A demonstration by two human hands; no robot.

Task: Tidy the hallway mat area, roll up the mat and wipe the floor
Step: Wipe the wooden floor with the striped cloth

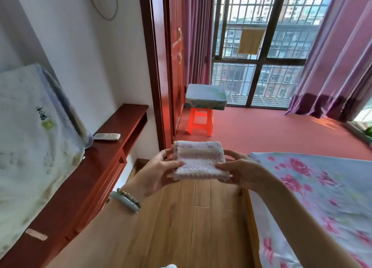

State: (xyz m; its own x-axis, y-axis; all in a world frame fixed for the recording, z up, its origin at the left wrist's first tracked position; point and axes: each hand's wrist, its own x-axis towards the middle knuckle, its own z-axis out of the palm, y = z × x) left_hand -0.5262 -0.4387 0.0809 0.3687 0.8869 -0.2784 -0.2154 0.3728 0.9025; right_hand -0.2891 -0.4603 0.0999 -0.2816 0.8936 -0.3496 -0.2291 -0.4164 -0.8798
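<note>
Small fluffy pale-pink cloth (198, 160), folded into a thick pad, held level above the wooden floor (187, 217)

Two bare forearms, without sleeves, reach into view from the bottom of the frame. The left wrist carries a smooth, pale green bangle (124, 202) and, just beside it toward the left hand (159, 171), a bracelet of small round beads (128, 197). The right hand (239, 172) and wrist wear nothing.
</note>
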